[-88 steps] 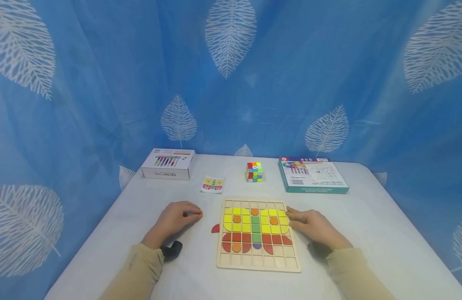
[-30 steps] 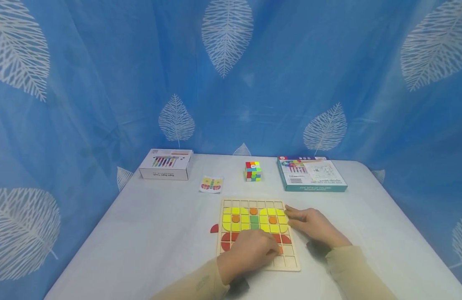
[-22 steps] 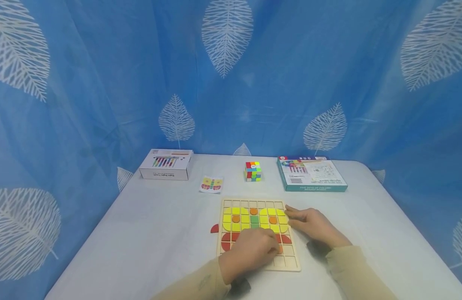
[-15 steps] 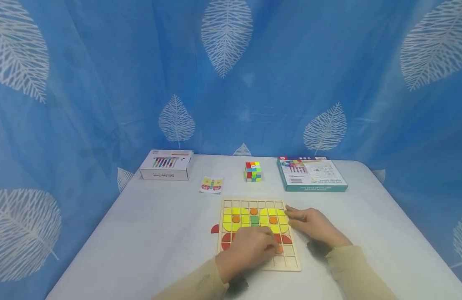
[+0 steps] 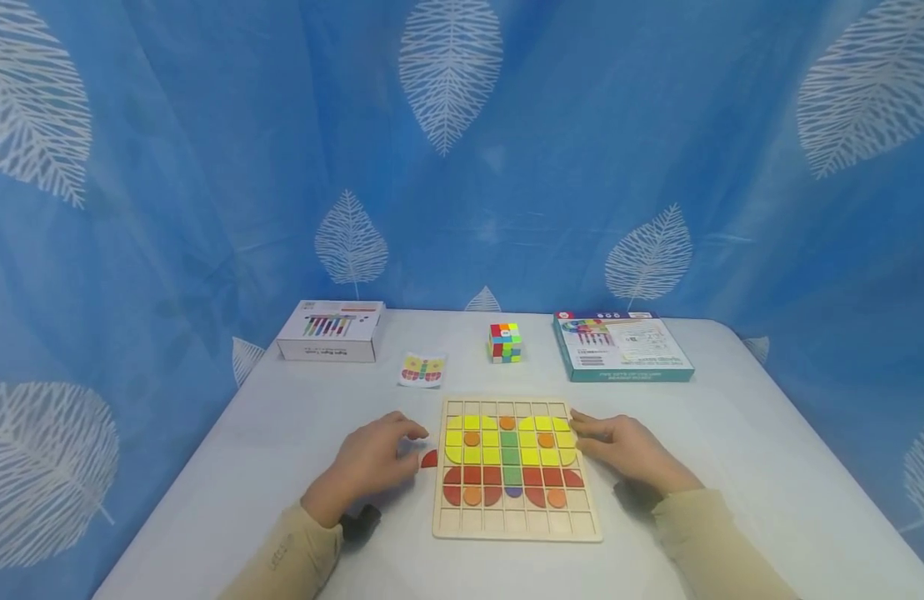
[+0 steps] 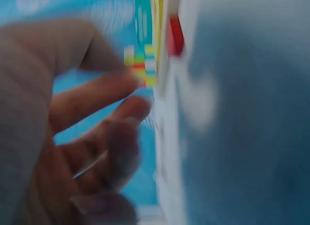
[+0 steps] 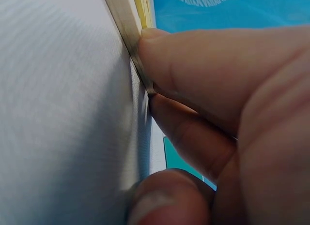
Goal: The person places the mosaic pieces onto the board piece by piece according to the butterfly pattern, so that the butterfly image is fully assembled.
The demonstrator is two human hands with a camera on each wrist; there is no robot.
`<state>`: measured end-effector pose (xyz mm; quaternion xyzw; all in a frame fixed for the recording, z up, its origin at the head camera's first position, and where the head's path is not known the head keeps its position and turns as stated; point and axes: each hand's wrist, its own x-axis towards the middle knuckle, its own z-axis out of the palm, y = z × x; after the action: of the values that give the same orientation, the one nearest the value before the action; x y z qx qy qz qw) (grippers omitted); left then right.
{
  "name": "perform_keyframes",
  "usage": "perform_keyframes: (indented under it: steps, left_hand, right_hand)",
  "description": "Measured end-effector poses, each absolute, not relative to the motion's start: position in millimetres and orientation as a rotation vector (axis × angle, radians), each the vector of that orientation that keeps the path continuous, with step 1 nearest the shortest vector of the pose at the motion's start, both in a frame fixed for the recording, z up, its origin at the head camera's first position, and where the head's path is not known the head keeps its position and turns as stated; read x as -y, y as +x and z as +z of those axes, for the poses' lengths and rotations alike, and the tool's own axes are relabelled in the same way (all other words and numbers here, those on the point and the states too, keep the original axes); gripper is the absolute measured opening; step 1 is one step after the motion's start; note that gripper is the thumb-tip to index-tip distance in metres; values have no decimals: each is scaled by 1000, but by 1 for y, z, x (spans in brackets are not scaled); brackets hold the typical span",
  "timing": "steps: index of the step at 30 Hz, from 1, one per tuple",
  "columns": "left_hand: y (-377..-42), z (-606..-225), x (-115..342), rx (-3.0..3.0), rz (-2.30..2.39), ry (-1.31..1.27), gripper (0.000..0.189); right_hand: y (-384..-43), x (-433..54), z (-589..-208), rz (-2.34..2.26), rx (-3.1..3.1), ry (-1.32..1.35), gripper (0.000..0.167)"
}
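Observation:
A wooden grid board [image 5: 517, 536] lies on the table, its colored pieces forming a butterfly. Yellow, red and green pieces fill much of it, with round orange pieces, one being the orange disc [image 5: 556, 498] at lower right. Left of the board lies a loose red quarter-circle piece [image 5: 429, 459]. My left hand [image 5: 375, 457] is just beside that piece, thumb and index finger apart, nothing between them; the left wrist view is blurred. My right hand [image 5: 630, 450] rests thumb and fingers against the board's right edge; in the right wrist view the thumb [image 7: 169, 55] touches the board's side.
Behind the board are a printed butterfly card [image 5: 422, 372], a puzzle cube [image 5: 505, 343], a white box [image 5: 330, 332] at the left and a flat teal-edged box [image 5: 624, 347] at the right. A blue leaf-patterned curtain [image 5: 462, 217] hangs behind the table.
The left hand carried an orange disc from the left to the board; the disc now sits in the lower right. That hand has since moved back left, beside the red piece. The right hand stayed.

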<state>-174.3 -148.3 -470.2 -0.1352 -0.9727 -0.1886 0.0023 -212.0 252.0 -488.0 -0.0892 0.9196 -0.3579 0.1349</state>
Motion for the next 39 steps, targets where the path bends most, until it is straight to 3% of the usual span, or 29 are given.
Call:
perform_keyframes:
  steps: [3,7,16,26,39]
  left_hand:
    - [-176,-479,157,3111,-687,-482,37]
    - [-178,-487,156,3085,-809,-584,34]
    - [-181,-489,155,3080,-881,-500,19]
    - [-180,-484,162,3081,-791,-454,30]
    - [-180,-485,164,3061,-838,-504,19]
  right_hand:
    - [-212,-253,-488,-1021,-2673,-257,45]
    - [-211,-253,-486,-1014,-2675,-280,45]
    - [-210,-249,-484,-1006,-2674,-276,44]
    - [-211,-252,-486,-1025,-2667,-252,45]
    - [-211,-252,-487,-1026,-2665,-229,45]
